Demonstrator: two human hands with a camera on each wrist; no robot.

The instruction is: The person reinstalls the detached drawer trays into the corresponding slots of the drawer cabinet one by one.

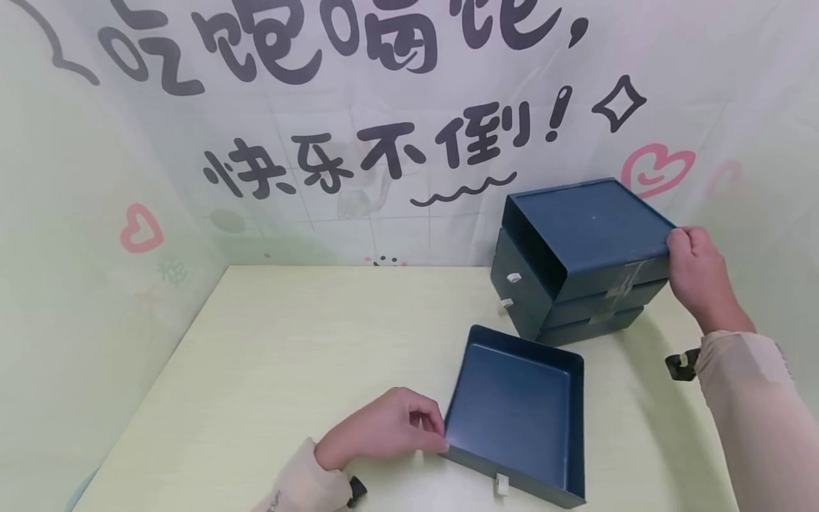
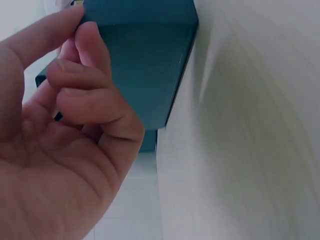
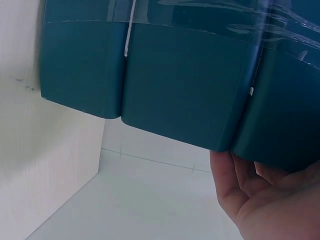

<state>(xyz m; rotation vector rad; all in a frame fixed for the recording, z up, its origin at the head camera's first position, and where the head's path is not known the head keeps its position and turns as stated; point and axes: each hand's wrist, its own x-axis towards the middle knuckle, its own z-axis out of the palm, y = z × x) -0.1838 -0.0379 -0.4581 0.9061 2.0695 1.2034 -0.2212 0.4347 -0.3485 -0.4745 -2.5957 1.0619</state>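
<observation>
A dark blue drawer (image 1: pixel 512 405), pulled fully out, sits in front of a stacked drawer unit (image 1: pixel 595 220) of the same blue. My left hand (image 1: pixel 397 427) pinches the drawer's near left corner between thumb and fingertips; the left wrist view shows the drawer's side (image 2: pixel 145 75) beyond the curled fingers. At the unit's top right edge, my right hand (image 1: pixel 700 274) grips the corner, its fingers (image 3: pixel 225 175) going behind the unit in the right wrist view. The unit's top slot (image 1: pixel 534 249) is hollow. A white pull tab (image 1: pixel 502 485) hangs on the drawer's near wall.
The pale table (image 1: pixel 307 341) extends left of the drawer. A printed cloth backdrop (image 1: pixel 358 235) stands behind it, close to the unit. Clear tape (image 3: pixel 200 17) runs across the unit's tiers. Two white tabs (image 1: pixel 513 277) show on the lower drawers.
</observation>
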